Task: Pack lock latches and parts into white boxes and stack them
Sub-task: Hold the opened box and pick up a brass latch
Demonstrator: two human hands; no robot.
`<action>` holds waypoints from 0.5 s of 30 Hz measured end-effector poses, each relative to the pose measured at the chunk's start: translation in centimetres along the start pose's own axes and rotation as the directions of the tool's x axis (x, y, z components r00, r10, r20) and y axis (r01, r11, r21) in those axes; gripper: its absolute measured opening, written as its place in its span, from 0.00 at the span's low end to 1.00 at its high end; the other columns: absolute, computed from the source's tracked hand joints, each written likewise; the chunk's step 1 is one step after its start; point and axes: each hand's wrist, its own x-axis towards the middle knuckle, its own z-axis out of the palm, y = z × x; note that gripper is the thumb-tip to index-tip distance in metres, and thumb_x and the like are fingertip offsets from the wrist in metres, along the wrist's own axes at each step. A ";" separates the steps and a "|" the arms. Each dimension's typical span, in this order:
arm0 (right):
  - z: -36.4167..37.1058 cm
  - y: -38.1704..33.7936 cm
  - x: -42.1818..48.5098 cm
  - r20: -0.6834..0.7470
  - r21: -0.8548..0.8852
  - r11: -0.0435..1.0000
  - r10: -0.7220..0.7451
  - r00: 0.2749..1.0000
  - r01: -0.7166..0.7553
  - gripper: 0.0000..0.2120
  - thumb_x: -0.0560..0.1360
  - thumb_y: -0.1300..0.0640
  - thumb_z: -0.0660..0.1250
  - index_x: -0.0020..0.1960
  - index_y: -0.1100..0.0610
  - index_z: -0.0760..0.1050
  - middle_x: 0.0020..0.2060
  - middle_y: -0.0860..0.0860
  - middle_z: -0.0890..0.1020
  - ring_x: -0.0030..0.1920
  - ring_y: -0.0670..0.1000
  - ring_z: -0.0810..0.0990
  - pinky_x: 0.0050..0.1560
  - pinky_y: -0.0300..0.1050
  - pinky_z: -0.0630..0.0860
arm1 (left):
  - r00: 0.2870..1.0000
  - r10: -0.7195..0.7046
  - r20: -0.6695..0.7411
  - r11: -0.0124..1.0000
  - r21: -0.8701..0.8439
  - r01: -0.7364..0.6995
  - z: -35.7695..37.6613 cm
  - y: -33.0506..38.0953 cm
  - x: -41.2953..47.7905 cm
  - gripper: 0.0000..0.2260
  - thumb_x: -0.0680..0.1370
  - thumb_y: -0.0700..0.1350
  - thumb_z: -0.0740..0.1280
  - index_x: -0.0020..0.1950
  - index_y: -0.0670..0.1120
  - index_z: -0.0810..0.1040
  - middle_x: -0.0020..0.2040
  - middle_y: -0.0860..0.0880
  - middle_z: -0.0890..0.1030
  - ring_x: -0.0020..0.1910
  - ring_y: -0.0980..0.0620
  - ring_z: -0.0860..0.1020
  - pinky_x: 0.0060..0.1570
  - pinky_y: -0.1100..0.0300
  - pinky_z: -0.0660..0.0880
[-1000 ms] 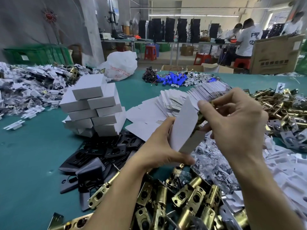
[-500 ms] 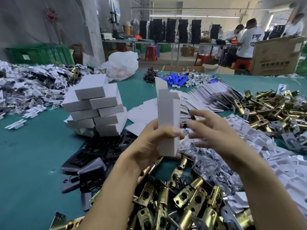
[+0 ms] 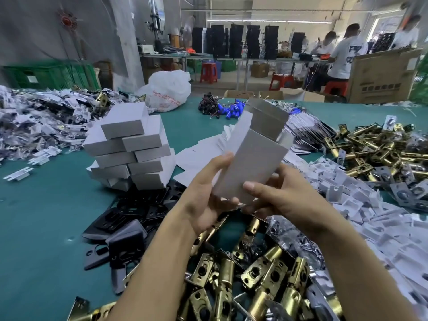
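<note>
Teal-covered table [image 3: 41,205], busy factory floor behind. Landmark: stack of closed white boxes [image 3: 129,154], left of centre, uneven and leaning a little.

Right of the stack, held off the table: one white box [image 3: 252,158], tilted, far end raised, top flap standing open. Left hand [image 3: 206,205] grips its lower left edge, thumb along the side. Right hand [image 3: 284,198] grips the lower right, thumb pressed on the front face. Contents hidden; cannot tell whether a latch sits inside.

Step in hand, my judgement: closing the open end. To do it well: keep that end high so nothing slides out, fold any side tabs first, tuck the flap squarely without creasing. Then lay the box gently on the stack, edges aligned, since the pile could topple.

Around the stack:
- black plates [image 3: 139,212] just in front
- brass latches [image 3: 254,279] in front and right, under my wrists
- flat box blanks [image 3: 203,147] just right
- white plastic inserts [image 3: 359,198] well right
- bagged parts [image 3: 39,117] left
- white plastic bag [image 3: 169,91] behind

Far behind the stack: people [image 3: 345,56] at benches, red stools, a cardboard carton [image 3: 384,75].
</note>
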 end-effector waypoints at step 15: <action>1.4 -0.1 -0.1 0.064 -0.385 0.911 -0.131 0.989 0.146 0.18 0.64 0.66 0.72 0.53 0.58 0.78 0.44 0.56 0.84 0.44 0.60 0.84 0.46 0.63 0.80 | 0.806 0.556 -0.204 0.771 0.488 -0.408 0.3 -2.1 1.5 0.41 0.53 0.55 0.84 0.61 0.55 0.70 0.50 0.56 0.83 0.49 0.56 0.83 0.42 0.60 0.81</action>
